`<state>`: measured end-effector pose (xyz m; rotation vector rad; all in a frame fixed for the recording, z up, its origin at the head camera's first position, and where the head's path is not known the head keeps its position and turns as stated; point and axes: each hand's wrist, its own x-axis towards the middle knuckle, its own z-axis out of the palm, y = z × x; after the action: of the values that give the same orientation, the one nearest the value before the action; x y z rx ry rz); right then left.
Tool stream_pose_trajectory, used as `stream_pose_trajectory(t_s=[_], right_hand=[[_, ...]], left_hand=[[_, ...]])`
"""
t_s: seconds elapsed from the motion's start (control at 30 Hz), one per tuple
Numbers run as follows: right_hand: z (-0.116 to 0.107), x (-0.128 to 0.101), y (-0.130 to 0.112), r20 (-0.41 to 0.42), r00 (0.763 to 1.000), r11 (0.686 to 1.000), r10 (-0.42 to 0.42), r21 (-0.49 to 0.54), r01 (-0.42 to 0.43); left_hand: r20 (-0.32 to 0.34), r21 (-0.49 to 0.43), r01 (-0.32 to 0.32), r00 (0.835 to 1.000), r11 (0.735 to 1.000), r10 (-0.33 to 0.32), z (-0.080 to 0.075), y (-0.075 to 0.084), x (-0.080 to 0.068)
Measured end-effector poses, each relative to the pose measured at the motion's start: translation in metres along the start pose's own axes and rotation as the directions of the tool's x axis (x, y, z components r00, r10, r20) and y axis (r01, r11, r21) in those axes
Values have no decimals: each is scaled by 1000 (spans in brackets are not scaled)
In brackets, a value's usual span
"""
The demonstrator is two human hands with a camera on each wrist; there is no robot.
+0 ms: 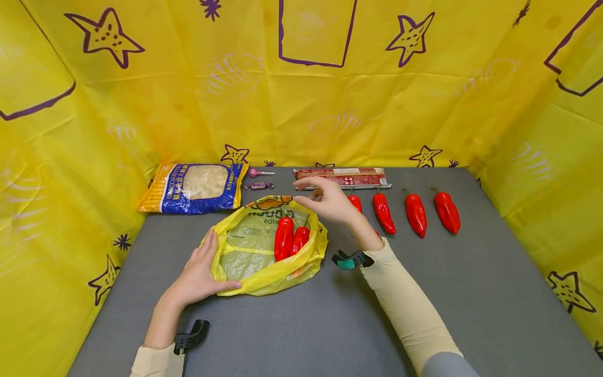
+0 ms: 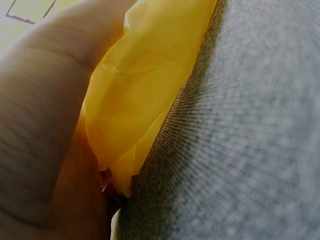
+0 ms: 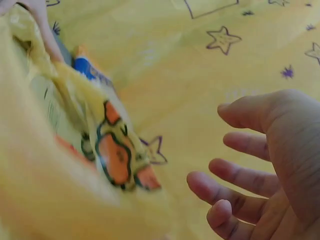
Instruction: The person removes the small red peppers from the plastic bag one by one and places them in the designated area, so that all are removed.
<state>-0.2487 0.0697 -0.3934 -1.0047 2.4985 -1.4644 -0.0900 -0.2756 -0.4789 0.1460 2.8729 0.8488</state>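
Note:
A yellow plastic bag (image 1: 270, 283) stands with its mouth spread wide on the grey table. Inside it lie two red peppers (image 1: 283, 239), seen through the opening. My left hand (image 1: 200, 272) rests against the bag's left side, fingers and thumb spread along the rim; in the left wrist view the yellow plastic (image 2: 145, 75) lies against the hand. Above the far right rim is my right hand (image 1: 332, 203), fingers loosely bent. The right wrist view shows that hand (image 3: 255, 175) holding nothing, apart from the bag's printed side (image 3: 116, 155).
Several red peppers (image 1: 415, 214) lie in a row to the right, partly hidden by the right arm. Along the back are a blue and orange pasta packet (image 1: 204, 188), a lollipop (image 1: 254, 172), a wrapped candy (image 1: 259, 186) and a red flat package (image 1: 363, 176). Yellow cloth (image 1: 301, 104) walls the table.

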Motion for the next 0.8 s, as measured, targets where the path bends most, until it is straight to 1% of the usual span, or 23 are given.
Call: stream_pose_trajectory(t_s=[0.13,0.2,0.33,0.43,0.6,0.67,0.73,0.8], right_hand=[[15,20,-10,52,999,1000,-6,-27,8],[22,29,-13,88,996,999,7,-51,-3],[33,44,-14,160,982,987,100,-143,-78],[40,51,-13,195,964,966,179,-219,-135],[48,57,-14,235,931,936,279,-284,-208],[49,59,-14,256,916,921,308,-321,-220],[51,60,-15,282,902,905,325,-370,-211],[52,63,-16,315,884,888,346,-413,-201]], left_hand=[[1,-1,3,1000,1000,-3,0,-1,1],[8,-2,10,1000,1000,-10,1,-2,1],[16,-3,19,1000,1000,-19,1,-1,2],[14,-4,15,1000,1000,-15,0,0,2],[5,-6,7,1000,1000,-7,0,-1,1],[2,-6,5,1000,1000,-5,0,-1,1],[1,-8,5,1000,1000,-5,0,-2,1],[0,-9,2,1000,1000,-2,0,-2,1]])
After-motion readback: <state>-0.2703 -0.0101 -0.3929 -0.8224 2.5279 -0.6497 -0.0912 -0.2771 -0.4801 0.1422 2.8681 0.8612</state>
